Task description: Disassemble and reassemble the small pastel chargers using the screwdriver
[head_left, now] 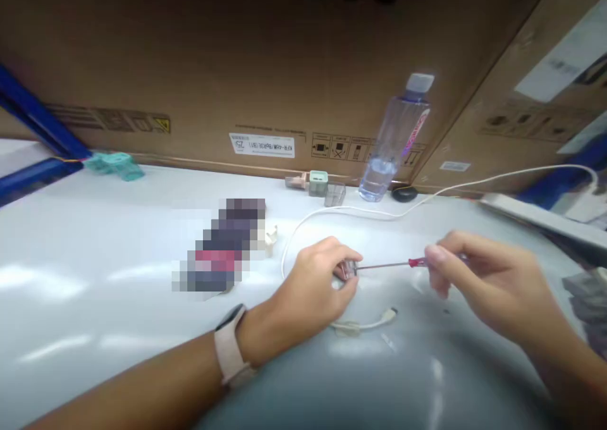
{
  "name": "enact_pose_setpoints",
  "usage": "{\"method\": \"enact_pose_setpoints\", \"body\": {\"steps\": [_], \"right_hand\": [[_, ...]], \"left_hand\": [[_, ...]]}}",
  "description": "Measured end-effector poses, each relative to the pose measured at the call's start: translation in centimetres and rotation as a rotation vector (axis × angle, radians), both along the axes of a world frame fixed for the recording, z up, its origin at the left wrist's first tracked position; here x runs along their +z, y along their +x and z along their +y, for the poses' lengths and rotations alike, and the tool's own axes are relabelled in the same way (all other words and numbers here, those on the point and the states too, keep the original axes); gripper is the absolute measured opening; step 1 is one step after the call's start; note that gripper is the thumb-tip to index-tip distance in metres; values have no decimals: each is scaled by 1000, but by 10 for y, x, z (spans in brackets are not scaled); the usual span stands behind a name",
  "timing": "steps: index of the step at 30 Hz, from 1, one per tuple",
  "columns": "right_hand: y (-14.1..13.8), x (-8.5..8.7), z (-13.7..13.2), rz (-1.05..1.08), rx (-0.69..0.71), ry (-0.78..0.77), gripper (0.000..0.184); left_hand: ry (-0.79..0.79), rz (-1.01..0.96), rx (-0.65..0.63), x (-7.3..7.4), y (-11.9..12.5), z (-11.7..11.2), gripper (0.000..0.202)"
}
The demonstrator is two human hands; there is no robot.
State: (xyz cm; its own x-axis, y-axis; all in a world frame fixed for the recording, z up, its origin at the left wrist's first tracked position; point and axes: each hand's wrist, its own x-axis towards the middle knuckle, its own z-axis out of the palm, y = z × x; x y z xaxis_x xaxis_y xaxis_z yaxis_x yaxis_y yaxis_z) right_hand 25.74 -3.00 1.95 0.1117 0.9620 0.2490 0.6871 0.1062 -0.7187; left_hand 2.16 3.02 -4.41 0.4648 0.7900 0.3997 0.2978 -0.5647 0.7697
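- Holding a small clear part [349, 269] just above or on the table [118, 240], the left hand [327, 275] is pinching it between curled fingers and thumb, leaving its right side facing outward; the hand is hiding much of it.
- The right hand [474, 278] is gripping the handle of a screwdriver [384, 266], its fingertips and thumb closing around it with no gap showing.
- The screwdriver's thin shaft is pointing leftward, lying nearly level, and its tip is appearing to touch the part's right side; whether it is sitting in a screw, I cannot tell.
- Judging by this, the step in hand is looking like screwdriver work: one hand is steadying, the other is driving or lining up.
- The next move is probably calling for a firm left pinch, the shaft staying straight in line, and small twists from the right fingertips under light pressure.
- A slanted push would be risking a slip toward the left fingertips.
- A white cable [351, 209] is running behind the left hand, and its plug [389, 315] is lying nearer the wearer.
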Motion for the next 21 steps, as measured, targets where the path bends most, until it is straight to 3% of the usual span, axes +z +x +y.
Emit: {"method": "enact_pose_setpoints", "body": {"steps": [4,11,17,21], "right_hand": [[1,-3,2,-123,-36,16,57],[9,-9,9,-129,-14,-65,69],[12,-10,7,91,154,-86,39],[12,-13,6,194,216,-59,30]], "left_hand": [[13,-6,-1,0,0,0,28],[-1,7,10,-1,-1,1,27],[-29,-17,33,-3,1,2,29],[-42,-26,33,-2,1,2,30]]}}
